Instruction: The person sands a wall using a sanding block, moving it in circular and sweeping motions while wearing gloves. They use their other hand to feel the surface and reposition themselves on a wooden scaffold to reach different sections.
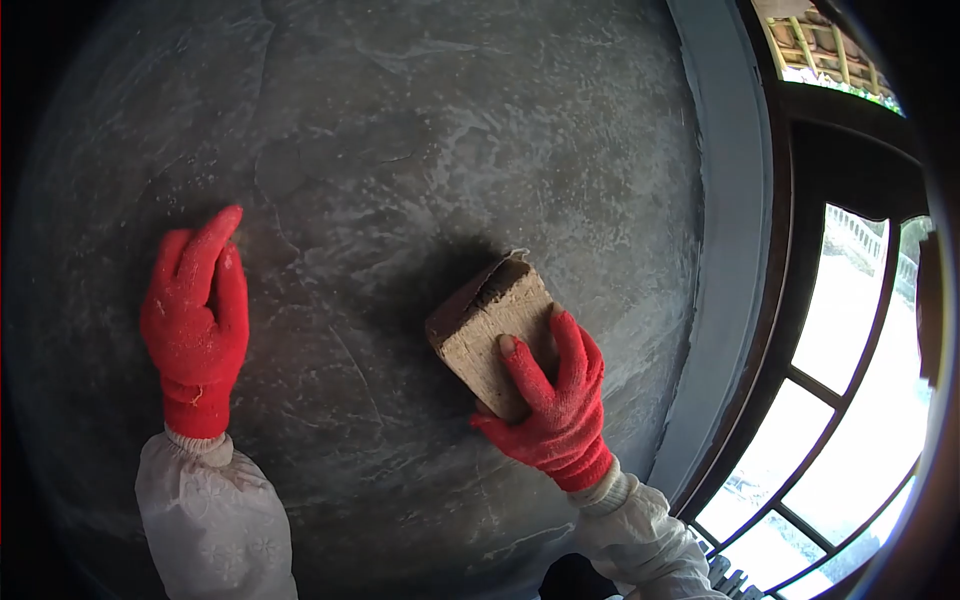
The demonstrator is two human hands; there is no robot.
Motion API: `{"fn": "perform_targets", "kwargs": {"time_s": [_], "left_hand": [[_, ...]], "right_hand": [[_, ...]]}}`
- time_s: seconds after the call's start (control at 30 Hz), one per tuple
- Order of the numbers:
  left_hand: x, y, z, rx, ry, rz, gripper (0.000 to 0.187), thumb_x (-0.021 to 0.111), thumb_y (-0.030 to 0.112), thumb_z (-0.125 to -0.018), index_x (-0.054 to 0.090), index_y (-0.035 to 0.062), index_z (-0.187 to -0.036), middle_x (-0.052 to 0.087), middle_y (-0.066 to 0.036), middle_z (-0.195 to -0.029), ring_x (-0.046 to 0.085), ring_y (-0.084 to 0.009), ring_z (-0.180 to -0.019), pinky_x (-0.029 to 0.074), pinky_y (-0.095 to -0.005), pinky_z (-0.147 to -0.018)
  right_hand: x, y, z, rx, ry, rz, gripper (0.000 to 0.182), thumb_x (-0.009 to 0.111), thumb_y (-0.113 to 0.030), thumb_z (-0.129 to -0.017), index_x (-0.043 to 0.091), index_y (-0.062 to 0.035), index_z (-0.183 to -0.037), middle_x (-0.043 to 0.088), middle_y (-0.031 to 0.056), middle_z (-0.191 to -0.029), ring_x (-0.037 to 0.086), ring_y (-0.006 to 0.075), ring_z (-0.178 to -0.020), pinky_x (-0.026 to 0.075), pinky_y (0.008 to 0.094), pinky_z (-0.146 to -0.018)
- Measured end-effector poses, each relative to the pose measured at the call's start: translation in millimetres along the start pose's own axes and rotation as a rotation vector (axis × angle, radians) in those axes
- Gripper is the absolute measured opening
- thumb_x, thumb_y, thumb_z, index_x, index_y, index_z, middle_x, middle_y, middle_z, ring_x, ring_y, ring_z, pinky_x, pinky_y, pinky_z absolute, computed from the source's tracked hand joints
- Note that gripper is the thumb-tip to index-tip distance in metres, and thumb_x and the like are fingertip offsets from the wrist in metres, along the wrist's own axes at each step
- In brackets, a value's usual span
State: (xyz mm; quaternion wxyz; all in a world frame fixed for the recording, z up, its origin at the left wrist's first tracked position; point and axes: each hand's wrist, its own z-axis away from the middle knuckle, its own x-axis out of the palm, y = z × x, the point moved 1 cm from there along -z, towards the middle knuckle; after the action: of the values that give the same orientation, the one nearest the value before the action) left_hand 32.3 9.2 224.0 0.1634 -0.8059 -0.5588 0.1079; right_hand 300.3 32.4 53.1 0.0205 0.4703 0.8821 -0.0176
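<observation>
A grey, mottled plastered wall [350,190] fills most of the head view, streaked with pale scuffs and fine cracks. My right hand [555,395], in a red glove with bare fingertips showing, grips a tan sanding block [497,330]. The block's dark underside faces the wall, and its upper end has a ragged, folded edge like wrapped sandpaper. Whether it fully touches the wall is hard to see. Over on the left, my left hand [200,310], also red-gloved, holds nothing; its fingers are extended and apart, close to the wall surface.
A smooth grey strip [735,200] borders the wall on the right. Beyond it stands a dark-framed glazed door or window [800,330] with bright daylight behind. Pale sleeves [215,520] cover both my forearms. Something dark [575,580] shows at the bottom edge.
</observation>
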Motion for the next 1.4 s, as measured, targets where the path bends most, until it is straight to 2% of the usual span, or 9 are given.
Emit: {"fn": "perform_targets", "kwargs": {"time_s": [0.2,0.27,0.4,0.67,0.97,1.07,1.2,1.27,1.4], "left_hand": [[-0.8,-1.3,0.7,-0.034,-0.018,0.041,0.028,0.058,0.001,-0.089,0.066,0.0095,-0.115,0.060,-0.007,-0.089,0.060,-0.0218,-0.076,0.047,-0.0310,-0.065],[-0.5,-1.8,0.4,-0.017,-0.022,0.042,0.028,0.058,0.001,-0.089,0.066,0.0086,-0.115,0.060,-0.008,-0.089,0.060,-0.0222,-0.076,0.048,-0.0313,-0.066],[1.4,-2.9,1.2,-0.004,-0.007,0.032,0.028,0.057,0.002,-0.090,0.065,0.0077,-0.115,0.060,-0.009,-0.092,0.060,-0.0230,-0.079,0.048,-0.0318,-0.068],[2.7,-2.9,4.1,-0.043,-0.042,0.024,0.028,0.056,0.002,-0.091,0.064,0.0068,-0.118,0.061,-0.010,-0.098,0.060,-0.0238,-0.082,0.048,-0.0323,-0.069],[2.3,2.1,-1.4,-0.013,-0.034,-0.050,0.028,0.061,0.003,-0.088,0.066,0.0090,-0.115,0.061,-0.011,-0.096,0.061,-0.0255,-0.083,0.048,-0.0341,-0.069],[2.5,0.9,0.7,-0.019,-0.018,-0.040,0.029,0.063,0.004,-0.086,0.067,0.0108,-0.114,0.061,-0.010,-0.093,0.061,-0.0256,-0.079,0.048,-0.0346,-0.066],[0.1,2.3,-1.9,-0.022,-0.012,-0.041,0.030,0.066,0.007,-0.084,0.067,0.0132,-0.113,0.060,-0.006,-0.088,0.059,-0.0215,-0.070,0.047,-0.0325,-0.061],[1.7,2.3,-1.2,-0.044,-0.031,-0.033,0.030,0.067,0.008,-0.083,0.068,0.0137,-0.112,0.059,-0.005,-0.087,0.058,-0.0199,-0.067,0.047,-0.0316,-0.059],[3.5,-1.1,3.3,-0.060,-0.016,0.035,0.031,0.068,0.006,-0.084,0.067,0.0127,-0.114,0.057,-0.003,-0.088,0.055,-0.0151,-0.065,0.046,-0.0289,-0.059]], "right_hand": [[-4.7,3.0,-13.2,-0.003,-0.019,0.007,0.099,0.087,-0.030,-0.042,0.052,-0.0241,-0.135,0.038,0.0206,-0.140,0.048,0.0415,-0.115,0.043,0.0507,-0.092],[-10.4,7.9,-40.6,-0.046,0.021,0.024,0.104,0.088,-0.023,-0.041,0.049,-0.0158,-0.137,0.035,0.0285,-0.142,0.046,0.0465,-0.118,0.042,0.0526,-0.095],[-10.3,13.5,-54.3,0.039,0.087,0.035,0.100,0.086,-0.025,-0.043,0.051,-0.0197,-0.136,0.038,0.0242,-0.141,0.046,0.0435,-0.118,0.043,0.0504,-0.094],[-9.8,37.0,93.5,0.066,0.009,0.061,0.099,0.087,-0.034,-0.042,0.050,-0.0204,-0.133,0.043,0.0248,-0.132,0.048,0.0448,-0.112,0.045,0.0534,-0.088],[-24.2,69.4,-66.2,0.162,0.201,0.089,0.090,0.084,-0.021,-0.054,0.049,-0.0125,-0.137,0.037,0.0239,-0.143,0.046,0.0431,-0.117,0.043,0.0497,-0.095],[-28.0,67.5,-24.5,0.161,0.125,0.085,0.093,0.083,-0.023,-0.055,0.046,-0.0130,-0.139,0.036,0.0264,-0.143,0.045,0.0453,-0.117,0.042,0.0523,-0.095],[-16.5,71.4,128.0,0.231,0.073,0.107,0.094,0.082,-0.035,-0.059,0.041,-0.0121,-0.141,0.032,0.0323,-0.142,0.042,0.0501,-0.119,0.039,0.0575,-0.096],[-21.4,80.9,155.8,0.184,0.018,0.092,0.094,0.081,-0.037,-0.060,0.040,-0.0121,-0.141,0.031,0.0328,-0.142,0.041,0.0506,-0.120,0.039,0.0576,-0.096],[-26.6,81.1,83.2,0.105,-0.001,0.099,0.094,0.081,-0.038,-0.059,0.042,-0.0110,-0.140,0.031,0.0318,-0.143,0.040,0.0510,-0.121,0.039,0.0568,-0.098]]}}
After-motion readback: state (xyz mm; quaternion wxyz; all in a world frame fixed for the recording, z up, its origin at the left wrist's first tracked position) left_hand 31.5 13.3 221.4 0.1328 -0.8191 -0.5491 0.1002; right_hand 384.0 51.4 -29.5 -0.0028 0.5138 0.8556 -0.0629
